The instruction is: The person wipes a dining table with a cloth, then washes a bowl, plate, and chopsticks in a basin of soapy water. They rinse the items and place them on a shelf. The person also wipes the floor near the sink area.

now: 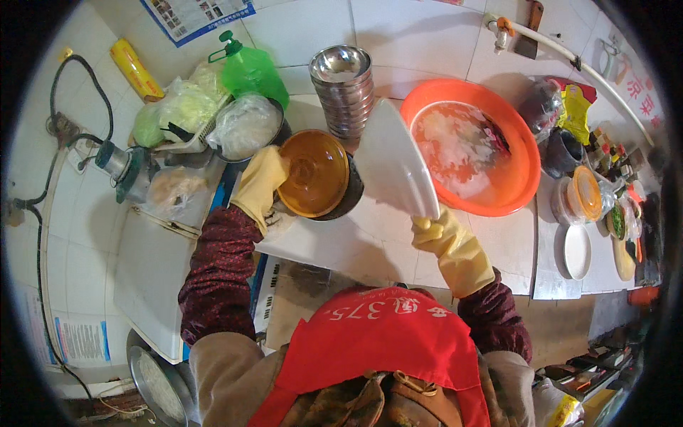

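Note:
My left hand (260,186), in a yellow rubber glove, grips the left rim of a brown glazed bowl (310,174), its hollow side facing up toward me. Behind and below this bowl shows the edge of a dark speckled round vessel (349,197); whether the two are joined I cannot tell. In its own yellow glove, my right hand (455,250) is closed on the near edge of a large white bowl (395,162). That bowl is tipped on its side, between a stack of metal bowls (346,92) and an orange basin (523,174) of cloudy, foamy water.
A green plastic jug (254,71), a bagged pot (248,127) and bagged greens (186,107) stand at the back left. To the right are a white oval dish (577,252), an orange-lidded tub (586,193) and several jars. A pipe with a tap (500,41) runs along the wall.

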Available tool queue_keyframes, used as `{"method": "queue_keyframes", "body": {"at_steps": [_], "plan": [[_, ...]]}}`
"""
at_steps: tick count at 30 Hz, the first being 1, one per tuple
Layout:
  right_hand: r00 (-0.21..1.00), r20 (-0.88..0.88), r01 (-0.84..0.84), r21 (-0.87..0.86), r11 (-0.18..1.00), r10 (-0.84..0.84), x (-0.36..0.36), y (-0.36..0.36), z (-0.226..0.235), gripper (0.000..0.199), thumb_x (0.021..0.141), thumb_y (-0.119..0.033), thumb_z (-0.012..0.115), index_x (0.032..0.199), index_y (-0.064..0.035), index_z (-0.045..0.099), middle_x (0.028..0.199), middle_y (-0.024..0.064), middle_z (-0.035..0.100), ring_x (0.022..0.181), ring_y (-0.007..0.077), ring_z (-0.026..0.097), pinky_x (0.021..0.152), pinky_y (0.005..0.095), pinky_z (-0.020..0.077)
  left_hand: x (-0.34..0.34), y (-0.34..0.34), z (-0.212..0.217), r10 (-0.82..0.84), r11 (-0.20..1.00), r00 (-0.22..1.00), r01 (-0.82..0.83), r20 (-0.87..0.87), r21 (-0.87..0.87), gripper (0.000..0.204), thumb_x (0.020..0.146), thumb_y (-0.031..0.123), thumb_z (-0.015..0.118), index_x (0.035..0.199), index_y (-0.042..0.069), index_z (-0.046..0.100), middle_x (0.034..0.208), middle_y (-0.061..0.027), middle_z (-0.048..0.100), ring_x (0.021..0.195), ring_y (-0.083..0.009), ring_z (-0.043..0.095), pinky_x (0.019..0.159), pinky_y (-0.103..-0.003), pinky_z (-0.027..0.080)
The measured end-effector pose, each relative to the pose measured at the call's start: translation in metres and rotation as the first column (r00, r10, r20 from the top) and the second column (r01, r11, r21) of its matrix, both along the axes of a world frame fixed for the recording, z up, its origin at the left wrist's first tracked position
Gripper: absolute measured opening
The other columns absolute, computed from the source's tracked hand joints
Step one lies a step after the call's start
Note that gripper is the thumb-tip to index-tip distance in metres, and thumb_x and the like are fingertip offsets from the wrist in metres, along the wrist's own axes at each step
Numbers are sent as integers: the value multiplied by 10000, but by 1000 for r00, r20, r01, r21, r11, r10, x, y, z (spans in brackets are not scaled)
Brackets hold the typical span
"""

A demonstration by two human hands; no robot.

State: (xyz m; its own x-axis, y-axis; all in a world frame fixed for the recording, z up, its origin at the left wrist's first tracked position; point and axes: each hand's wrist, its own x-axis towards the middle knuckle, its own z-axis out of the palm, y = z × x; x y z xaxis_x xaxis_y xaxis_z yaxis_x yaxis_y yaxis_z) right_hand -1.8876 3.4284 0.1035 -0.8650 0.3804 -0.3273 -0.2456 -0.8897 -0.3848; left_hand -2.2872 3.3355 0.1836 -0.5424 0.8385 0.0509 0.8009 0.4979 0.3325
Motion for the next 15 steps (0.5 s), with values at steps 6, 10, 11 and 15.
{"method": "queue_keyframes", "body": {"at_steps": [6, 10, 11, 15], "plan": [[932, 351, -306, 894, 329, -86, 21, -24, -12, 419, 1021, 11, 585, 1410, -3, 739, 851, -41, 671, 685, 49, 537, 608, 236, 428, -2, 62, 3, -79, 946, 936, -38, -342, -323, 473, 1079, 372, 587, 1455, 97, 668, 1331, -243, 745, 1243, -464, 718, 1058, -542, 556], [891, 454, -399, 802, 445, -19, 34, -22, -5, 306, 1031, -30, 593, 1249, 8, 804, 817, -3, 704, 646, 91, 596, 584, 267, 477, 1, 72, 17, -75, 922, 931, -73, -358, -381, 500, 1100, 394, 585, 1542, 163, 617, 1367, -172, 748, 1261, -412, 718, 1074, -539, 551], [849, 528, -446, 711, 543, 6, 37, -22, 1, 298, 1028, -75, 604, 1222, 24, 807, 843, 22, 727, 671, 98, 623, 597, 282, 488, 0, 66, 23, -61, 927, 934, -77, -352, -366, 509, 1105, 400, 585, 1563, 179, 605, 1376, -154, 749, 1265, -399, 719, 1078, -538, 550], [717, 694, -489, 564, 666, -61, 40, -24, 30, 318, 1039, -206, 609, 1128, 5, 830, 837, 76, 776, 661, 117, 675, 564, 279, 522, -9, 6, 60, 10, 1000, 970, -11, -241, -2, 541, 1111, 385, 628, 1610, 180, 592, 1339, -101, 779, 1233, -337, 743, 1051, -513, 577]]}}
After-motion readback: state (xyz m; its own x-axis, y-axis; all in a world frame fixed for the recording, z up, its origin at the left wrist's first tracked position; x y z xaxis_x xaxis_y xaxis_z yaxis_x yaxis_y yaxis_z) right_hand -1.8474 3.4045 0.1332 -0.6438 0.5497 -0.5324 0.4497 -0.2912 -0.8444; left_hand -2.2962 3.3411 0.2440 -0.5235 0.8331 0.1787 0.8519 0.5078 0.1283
